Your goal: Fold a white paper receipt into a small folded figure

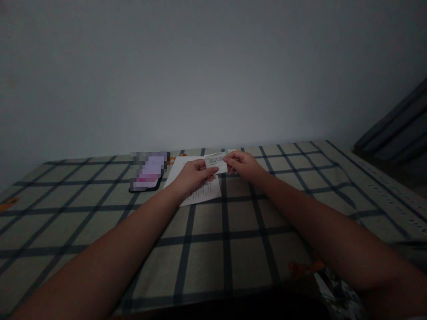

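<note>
Between my two hands is a small white slip of paper (215,162) with dark print on it. My left hand (195,174) grips its left side, thumb on the front. The fingertips of my right hand (243,164) pinch its upper right edge. Beneath my left hand, a larger white sheet of paper (200,195) with printed lines lies on the cloth, partly covered by that hand and forearm. I cannot read the print on either paper.
A phone (150,171) with a lit, blurred screen lies left of the sheet. A checked cloth (207,249) covers the table, which meets a plain wall (213,80) behind. Dark folded fabric (396,120) hangs at the right. The room is dim.
</note>
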`<state>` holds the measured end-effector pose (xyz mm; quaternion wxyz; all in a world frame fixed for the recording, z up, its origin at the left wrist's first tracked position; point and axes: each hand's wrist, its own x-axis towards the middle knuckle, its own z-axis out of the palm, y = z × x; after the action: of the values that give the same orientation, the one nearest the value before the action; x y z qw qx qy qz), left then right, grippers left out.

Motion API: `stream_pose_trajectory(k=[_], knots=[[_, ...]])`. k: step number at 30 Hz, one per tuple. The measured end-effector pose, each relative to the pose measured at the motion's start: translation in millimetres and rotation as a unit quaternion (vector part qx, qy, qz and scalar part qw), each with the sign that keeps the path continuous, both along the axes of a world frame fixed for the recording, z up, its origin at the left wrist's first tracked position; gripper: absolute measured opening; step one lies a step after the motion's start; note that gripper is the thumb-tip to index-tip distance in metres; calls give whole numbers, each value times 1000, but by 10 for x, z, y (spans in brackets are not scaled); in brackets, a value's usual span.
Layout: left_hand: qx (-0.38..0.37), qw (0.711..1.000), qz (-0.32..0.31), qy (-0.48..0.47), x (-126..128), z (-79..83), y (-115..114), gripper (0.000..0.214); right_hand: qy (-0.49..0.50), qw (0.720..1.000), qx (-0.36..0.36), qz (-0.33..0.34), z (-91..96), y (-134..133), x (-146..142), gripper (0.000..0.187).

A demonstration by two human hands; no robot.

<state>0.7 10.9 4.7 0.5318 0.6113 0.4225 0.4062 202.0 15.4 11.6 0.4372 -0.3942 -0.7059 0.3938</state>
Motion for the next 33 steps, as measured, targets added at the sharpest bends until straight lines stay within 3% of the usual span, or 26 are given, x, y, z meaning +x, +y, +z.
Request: stream_pose_trajectory(k=[3, 8, 11, 16, 21, 24, 33], knots=[[4, 1000, 21, -19, -3, -1, 7, 29, 14, 1000, -8, 23, -26, 8, -5, 25], [-13, 999, 5, -52, 0, -23, 38, 32, 26, 999, -37, 26, -46, 28, -11, 20], [-16, 995, 15, -94, 9, -43, 59, 32, 20, 999, -24, 31, -59, 39, -1, 31], [-26, 991, 52, -118, 14, -66, 82, 27, -6, 997, 78, 15, -93, 30, 14, 57], [-29, 990, 38, -136, 17, -43, 66, 23, -137, 966, 217, -2, -80, 27, 39, 55], [-38, 990, 17, -138, 14, -24, 52, 26, -169, 953, 253, -4, -68, 38, 53, 50], [-25, 992, -21, -122, -10, -3, 34, 39, -130, 974, 188, -7, -41, 20, 36, 43]])
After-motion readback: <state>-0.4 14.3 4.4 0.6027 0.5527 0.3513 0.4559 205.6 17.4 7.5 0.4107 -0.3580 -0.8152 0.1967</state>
